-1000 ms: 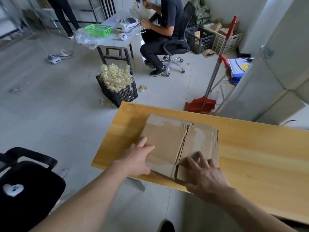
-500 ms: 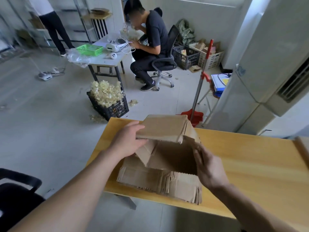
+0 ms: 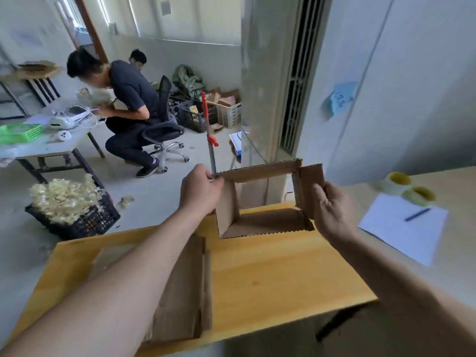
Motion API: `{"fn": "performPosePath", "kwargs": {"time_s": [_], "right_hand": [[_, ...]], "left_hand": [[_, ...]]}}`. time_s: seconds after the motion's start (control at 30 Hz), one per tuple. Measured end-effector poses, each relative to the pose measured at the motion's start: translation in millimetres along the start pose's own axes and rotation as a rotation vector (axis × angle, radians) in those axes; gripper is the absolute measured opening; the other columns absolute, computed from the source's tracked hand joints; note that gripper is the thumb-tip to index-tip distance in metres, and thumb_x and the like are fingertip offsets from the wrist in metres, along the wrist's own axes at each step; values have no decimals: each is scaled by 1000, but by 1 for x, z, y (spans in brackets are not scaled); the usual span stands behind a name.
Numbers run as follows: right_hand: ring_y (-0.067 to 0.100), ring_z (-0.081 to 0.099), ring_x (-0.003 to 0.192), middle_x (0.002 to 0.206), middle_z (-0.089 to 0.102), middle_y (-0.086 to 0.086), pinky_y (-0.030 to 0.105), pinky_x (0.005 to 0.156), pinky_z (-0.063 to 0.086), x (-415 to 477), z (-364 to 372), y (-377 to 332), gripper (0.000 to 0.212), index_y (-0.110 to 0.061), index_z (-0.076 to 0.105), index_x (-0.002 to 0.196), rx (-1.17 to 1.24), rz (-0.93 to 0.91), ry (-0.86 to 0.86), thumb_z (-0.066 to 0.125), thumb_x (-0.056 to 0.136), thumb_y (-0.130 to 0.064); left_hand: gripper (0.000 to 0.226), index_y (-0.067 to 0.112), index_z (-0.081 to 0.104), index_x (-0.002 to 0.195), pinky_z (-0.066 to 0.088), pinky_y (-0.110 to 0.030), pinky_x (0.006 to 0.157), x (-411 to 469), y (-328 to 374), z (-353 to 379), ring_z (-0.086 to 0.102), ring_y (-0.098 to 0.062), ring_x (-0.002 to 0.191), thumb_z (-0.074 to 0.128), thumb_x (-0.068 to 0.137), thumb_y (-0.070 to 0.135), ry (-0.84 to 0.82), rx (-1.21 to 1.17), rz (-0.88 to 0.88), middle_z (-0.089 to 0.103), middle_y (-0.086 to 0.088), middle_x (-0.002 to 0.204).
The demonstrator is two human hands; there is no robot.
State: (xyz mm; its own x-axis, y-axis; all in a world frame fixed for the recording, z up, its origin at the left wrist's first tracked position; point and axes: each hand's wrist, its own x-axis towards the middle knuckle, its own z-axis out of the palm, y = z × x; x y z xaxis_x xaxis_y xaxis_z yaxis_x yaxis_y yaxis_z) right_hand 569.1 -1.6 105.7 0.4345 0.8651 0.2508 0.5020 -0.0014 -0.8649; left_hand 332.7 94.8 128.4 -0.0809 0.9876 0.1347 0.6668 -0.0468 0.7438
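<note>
I hold a brown cardboard box (image 3: pixel 260 222) spread open into a square tube above the wooden table (image 3: pixel 270 274). My left hand (image 3: pixel 199 189) pinches its upper left corner. My right hand (image 3: pixel 332 210) grips the right wall, fingers curled round the flap. I see through the open box to the floor behind. A stack of flattened cardboard boxes (image 3: pixel 185 292) lies on the table beneath my left forearm.
A white sheet with a pen (image 3: pixel 404 225) and two yellow-cored tape rolls (image 3: pixel 407 188) lie at the table's right. Beyond the table: a black crate of pale scraps (image 3: pixel 69 210), a red-handled dustpan (image 3: pixel 210 140), a seated person (image 3: pixel 128 112), a white cabinet (image 3: pixel 283 73).
Both hands lifted one flat box off the stack and pulled it open into a square tube. The view swung up and to the right.
</note>
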Motion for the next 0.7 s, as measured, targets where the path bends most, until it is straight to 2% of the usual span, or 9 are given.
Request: {"fn": "performPosePath", "kwargs": {"time_s": [0.13, 0.2, 0.3, 0.4, 0.5, 0.57, 0.63, 0.7], "right_hand": [[29, 54, 70, 73, 62, 17, 39, 63, 45, 4, -93, 48, 38, -2, 57, 77, -131, 129, 109, 45, 95, -34], [27, 57, 68, 67, 61, 12, 38, 62, 48, -2, -135, 73, 38, -2, 57, 75, -157, 205, 166, 45, 90, -36], [13, 42, 52, 53, 43, -2, 27, 47, 35, -19, -192, 105, 33, -8, 45, 61, -157, 317, 246, 48, 93, -19], [18, 40, 55, 55, 40, 0, 30, 51, 32, -37, -238, 134, 31, -2, 45, 63, -212, 423, 323, 48, 91, -15], [24, 45, 57, 54, 43, 3, 38, 51, 43, -54, -278, 160, 29, 1, 49, 66, -244, 557, 404, 47, 85, -19], [25, 46, 58, 55, 43, 5, 41, 52, 45, -63, -301, 174, 26, 2, 48, 65, -270, 635, 446, 47, 83, -17], [25, 45, 59, 56, 43, 6, 39, 52, 42, -72, -320, 185, 24, 2, 47, 63, -280, 712, 498, 48, 81, -13], [25, 44, 58, 53, 44, 4, 33, 54, 38, -82, -336, 194, 26, -5, 46, 56, -311, 781, 534, 48, 81, -10]], "left_hand": [[14, 14, 54, 94, 33, -29, 58, -17, 74, 77, 49, -17, 77, 62, 92, 25, -166, -25, 84, 53, 1, 84], [13, 13, 55, 97, 34, -29, 61, -32, 105, 118, 51, -19, 82, 62, 92, 23, -236, -26, 125, 55, -1, 90], [14, 13, 53, 96, 30, -27, 54, -57, 146, 179, 48, -15, 74, 63, 91, 21, -352, -19, 169, 54, -1, 88], [15, 13, 50, 84, 36, -30, 56, -84, 181, 230, 49, -20, 71, 63, 85, 18, -489, -16, 252, 50, 0, 76], [12, 13, 51, 85, 38, -29, 57, -109, 215, 273, 53, -19, 67, 63, 82, 17, -590, 10, 307, 53, 1, 75], [13, 13, 51, 85, 42, -30, 56, -123, 236, 300, 57, -23, 71, 63, 82, 18, -669, 29, 360, 53, 0, 77], [13, 13, 50, 84, 49, -35, 66, -137, 254, 326, 58, -28, 79, 63, 82, 18, -754, 29, 406, 52, -1, 77], [14, 14, 48, 82, 51, -37, 68, -149, 268, 351, 59, -30, 81, 62, 82, 17, -839, 22, 434, 51, -2, 78]]}}
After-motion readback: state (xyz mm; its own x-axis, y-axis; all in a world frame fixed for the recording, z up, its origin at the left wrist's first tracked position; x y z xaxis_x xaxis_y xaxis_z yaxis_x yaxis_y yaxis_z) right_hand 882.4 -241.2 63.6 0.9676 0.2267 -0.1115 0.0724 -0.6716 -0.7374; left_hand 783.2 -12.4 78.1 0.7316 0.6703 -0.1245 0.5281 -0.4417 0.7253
